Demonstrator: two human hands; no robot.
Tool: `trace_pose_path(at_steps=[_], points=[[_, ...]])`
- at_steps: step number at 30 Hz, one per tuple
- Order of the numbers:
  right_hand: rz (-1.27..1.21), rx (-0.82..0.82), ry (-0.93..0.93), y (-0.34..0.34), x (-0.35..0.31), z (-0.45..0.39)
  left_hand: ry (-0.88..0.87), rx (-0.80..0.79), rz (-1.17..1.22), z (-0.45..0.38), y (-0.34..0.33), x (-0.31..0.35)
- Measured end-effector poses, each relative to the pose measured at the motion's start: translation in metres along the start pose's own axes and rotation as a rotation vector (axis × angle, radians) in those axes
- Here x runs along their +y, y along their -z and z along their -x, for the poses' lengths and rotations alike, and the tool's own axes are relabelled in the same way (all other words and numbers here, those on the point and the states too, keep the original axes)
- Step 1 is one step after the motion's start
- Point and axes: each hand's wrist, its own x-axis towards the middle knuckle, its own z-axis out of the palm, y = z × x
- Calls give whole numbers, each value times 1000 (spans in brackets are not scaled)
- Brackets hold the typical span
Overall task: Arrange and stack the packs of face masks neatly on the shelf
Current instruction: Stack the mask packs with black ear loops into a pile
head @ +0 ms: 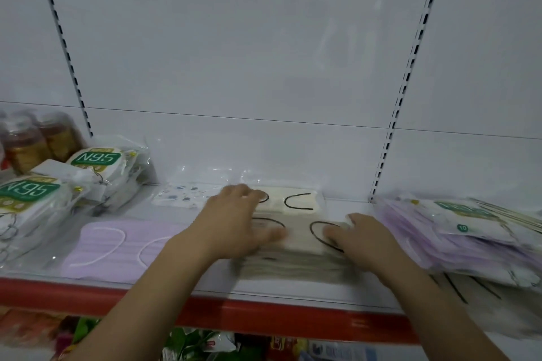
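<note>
Beige mask stack (296, 258) at the shelf (205, 297) front, long axis nine-to-three. Left hand (237, 226) lies flat on its nine o'clock half; right hand (356, 239) presses the three o'clock end. Fingers extended, gripping nothing.

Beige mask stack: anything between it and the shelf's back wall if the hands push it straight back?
Yes. A second beige pack lies right behind the beige mask stack, close to the back wall. Both the left hand and right hand rest on the stack already, nothing between them and it.
</note>
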Motion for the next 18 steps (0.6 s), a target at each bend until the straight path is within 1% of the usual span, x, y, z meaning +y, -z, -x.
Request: trace_pose_path(at_steps=[1,2,3,6,9,12,16,18], points=[[37,6,2,0,0,1,-123,-78,22,-4,-1,2],[61,8,-1,1,1,2,-205,-155,19,-7,0,5],[72,2,-4,3,1,4,-244,-220,10,-11,0,8],[41,-23,-35,5,1,10,-233,-346,-36,-19,2,13],[-77,-63,-29,-1,0,16,-258,-339,-93,-22,-1,13],[-209,-52,-21,-10,-1,20,-282,-326,-114,-20,-9,7],[-305,-23,-43,-14,1,20,-263,-396,-63,-19,-17,2],[-321,-23,-49,-12,2,22,-256,-403,-68,-20,-18,2]])
